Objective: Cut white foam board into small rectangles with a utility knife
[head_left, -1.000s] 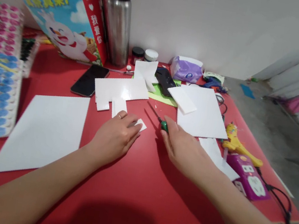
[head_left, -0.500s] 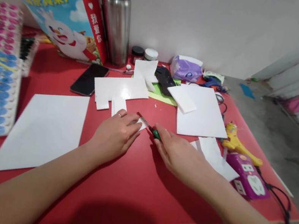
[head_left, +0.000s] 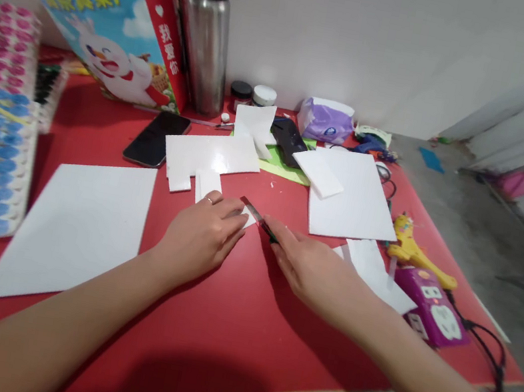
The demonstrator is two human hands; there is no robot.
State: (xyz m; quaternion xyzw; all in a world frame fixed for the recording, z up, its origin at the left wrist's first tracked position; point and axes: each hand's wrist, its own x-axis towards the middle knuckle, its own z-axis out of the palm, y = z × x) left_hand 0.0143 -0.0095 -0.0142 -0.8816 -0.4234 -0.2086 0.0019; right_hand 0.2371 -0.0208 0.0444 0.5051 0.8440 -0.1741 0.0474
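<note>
My right hand (head_left: pixel 309 258) is closed around the dark green handle of a utility knife (head_left: pixel 252 208), its blade pointing up and left. The blade lies over a small white piece of foam board (head_left: pixel 248 218). My left hand (head_left: pixel 202 229) presses that piece to the red table with fingers curled together, hiding most of it. Just beyond my left fingers is a narrow white strip (head_left: pixel 208 183). Past it lies a larger white board (head_left: pixel 211 153) with a notched edge.
White sheets lie at the left (head_left: pixel 84 225) and right (head_left: pixel 351 205). A black phone (head_left: pixel 157 138) and steel flask (head_left: pixel 205 44) stand behind on the red table (head_left: pixel 229 325). At the right are a yellow glue gun (head_left: pixel 414 253) and a purple power socket (head_left: pixel 429 310) with a cable.
The knife has turned a little in my right hand, and its green handle is now mostly covered by the fingers. My left hand has stayed in place.
</note>
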